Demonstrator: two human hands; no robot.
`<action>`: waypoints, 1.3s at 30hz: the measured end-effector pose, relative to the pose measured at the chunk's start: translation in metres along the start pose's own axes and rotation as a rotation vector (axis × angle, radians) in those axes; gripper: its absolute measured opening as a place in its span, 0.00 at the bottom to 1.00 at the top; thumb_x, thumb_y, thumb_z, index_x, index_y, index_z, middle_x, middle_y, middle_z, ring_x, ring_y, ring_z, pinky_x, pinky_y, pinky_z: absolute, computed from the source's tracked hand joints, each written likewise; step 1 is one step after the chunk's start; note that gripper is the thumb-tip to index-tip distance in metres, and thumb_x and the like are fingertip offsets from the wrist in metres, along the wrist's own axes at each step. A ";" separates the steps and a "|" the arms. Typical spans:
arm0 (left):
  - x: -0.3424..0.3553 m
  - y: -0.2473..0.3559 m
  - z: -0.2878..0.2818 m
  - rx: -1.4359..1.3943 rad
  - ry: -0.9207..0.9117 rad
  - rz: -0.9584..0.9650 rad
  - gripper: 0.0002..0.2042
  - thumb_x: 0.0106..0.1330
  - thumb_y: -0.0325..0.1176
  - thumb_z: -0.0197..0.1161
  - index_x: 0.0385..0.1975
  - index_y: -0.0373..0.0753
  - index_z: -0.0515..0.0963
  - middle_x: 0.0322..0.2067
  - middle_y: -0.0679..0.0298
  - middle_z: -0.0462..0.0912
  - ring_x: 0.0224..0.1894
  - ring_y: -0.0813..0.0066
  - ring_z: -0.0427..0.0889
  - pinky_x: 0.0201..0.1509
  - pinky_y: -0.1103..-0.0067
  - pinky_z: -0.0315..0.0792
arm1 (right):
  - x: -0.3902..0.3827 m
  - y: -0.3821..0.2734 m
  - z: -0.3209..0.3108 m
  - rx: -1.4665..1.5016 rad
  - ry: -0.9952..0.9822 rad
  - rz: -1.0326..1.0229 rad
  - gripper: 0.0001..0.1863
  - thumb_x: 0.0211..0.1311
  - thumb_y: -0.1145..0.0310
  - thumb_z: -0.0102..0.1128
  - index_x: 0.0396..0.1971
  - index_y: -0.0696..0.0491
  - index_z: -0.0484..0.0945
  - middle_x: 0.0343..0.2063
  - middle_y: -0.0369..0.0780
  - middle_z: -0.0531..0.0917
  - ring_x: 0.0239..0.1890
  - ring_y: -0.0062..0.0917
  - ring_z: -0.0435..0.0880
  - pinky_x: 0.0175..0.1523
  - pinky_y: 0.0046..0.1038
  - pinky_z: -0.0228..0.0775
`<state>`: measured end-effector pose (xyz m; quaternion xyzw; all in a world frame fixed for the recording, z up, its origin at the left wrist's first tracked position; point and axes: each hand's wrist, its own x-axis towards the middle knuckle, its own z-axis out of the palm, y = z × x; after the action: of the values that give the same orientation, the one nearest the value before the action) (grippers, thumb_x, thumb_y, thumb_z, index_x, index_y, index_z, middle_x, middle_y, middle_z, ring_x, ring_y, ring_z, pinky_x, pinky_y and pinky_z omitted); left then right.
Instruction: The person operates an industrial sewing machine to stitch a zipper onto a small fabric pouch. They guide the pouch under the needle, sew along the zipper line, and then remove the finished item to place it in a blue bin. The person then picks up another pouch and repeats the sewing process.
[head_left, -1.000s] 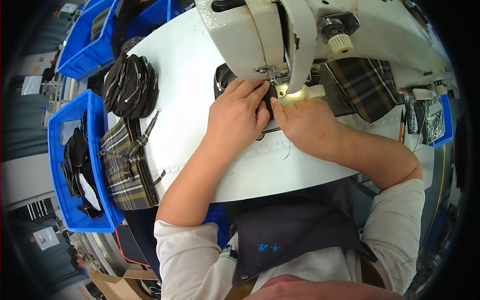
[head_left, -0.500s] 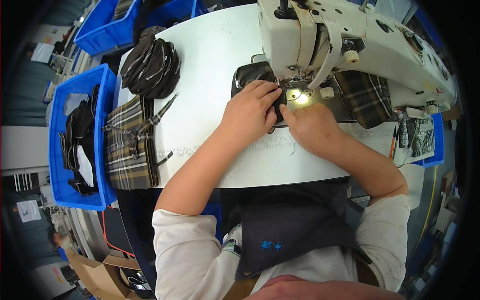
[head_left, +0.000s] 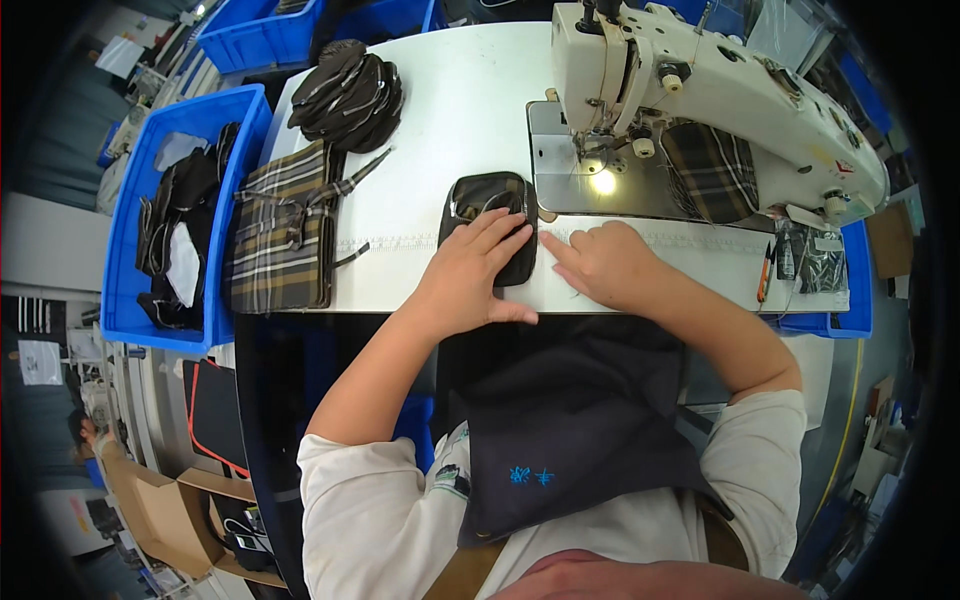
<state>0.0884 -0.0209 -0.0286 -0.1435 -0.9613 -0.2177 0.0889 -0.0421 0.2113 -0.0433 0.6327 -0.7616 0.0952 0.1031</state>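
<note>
- Two bare hands are working close to the front edge of the white table point(head_left: 460, 90), around one dark pouch point(head_left: 518, 262).
- Pouch is lying flat near the middle of the front edge, just left of the metal plate point(head_left: 560, 165); rounded corners, a light curved line showing on its upper part.
- Left hand point(head_left: 470, 270): fingers are spreading over the pouch, tips resting on its face; thumb is sticking out wide, toward the front edge. Grip is standing wide, pressing from above rather than pinching.
- Right hand point(head_left: 605, 262): index finger is pointing at the pouch's right side, tip just beside it; contact I cannot tell. Other fingers are curling under; whether they are holding anything, cannot tell.
- Sewing machine point(head_left: 720, 110) is occupying the far right part of the surface, its lamp lighting a spot on the plate.
- Plaid piece point(head_left: 710, 175) is lying beneath the machine's arm.
- Plaid stack point(head_left: 285, 250) is sitting at the front left corner; dark stack point(head_left: 350, 95) is rising behind it, toward the far left corner.
- Blue bin point(head_left: 250, 140) is standing against the left edge, holding dark pieces point(head_left: 200, 180).
- Orange-and-black tool point(head_left: 765, 276) and clear packets point(head_left: 822, 262) are lying near the front right corner.
</note>
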 end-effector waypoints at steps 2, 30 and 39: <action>-0.014 0.011 -0.001 0.071 -0.058 -0.024 0.43 0.54 0.49 0.80 0.71 0.42 0.73 0.71 0.58 0.72 0.76 0.51 0.66 0.76 0.60 0.66 | -0.004 -0.018 -0.003 0.054 0.021 0.090 0.19 0.68 0.63 0.67 0.57 0.52 0.84 0.23 0.36 0.78 0.25 0.34 0.80 0.31 0.36 0.72; -0.095 -0.054 -0.141 -1.453 1.040 -0.644 0.28 0.86 0.52 0.44 0.71 0.35 0.69 0.68 0.56 0.77 0.69 0.60 0.76 0.74 0.63 0.70 | -0.017 -0.040 0.011 0.072 0.248 0.431 0.11 0.65 0.70 0.65 0.46 0.51 0.86 0.25 0.39 0.79 0.31 0.37 0.81 0.38 0.41 0.72; -0.152 -0.192 -0.175 -1.360 1.318 -0.652 0.37 0.78 0.65 0.51 0.75 0.44 0.63 0.74 0.62 0.71 0.75 0.66 0.70 0.76 0.63 0.55 | -0.011 -0.043 0.012 0.087 0.294 0.405 0.10 0.64 0.71 0.66 0.45 0.53 0.86 0.24 0.40 0.79 0.30 0.38 0.81 0.36 0.41 0.72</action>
<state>0.1903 -0.3003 0.0159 0.2560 -0.3840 -0.7710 0.4389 0.0015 0.2108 -0.0577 0.4505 -0.8448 0.2374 0.1642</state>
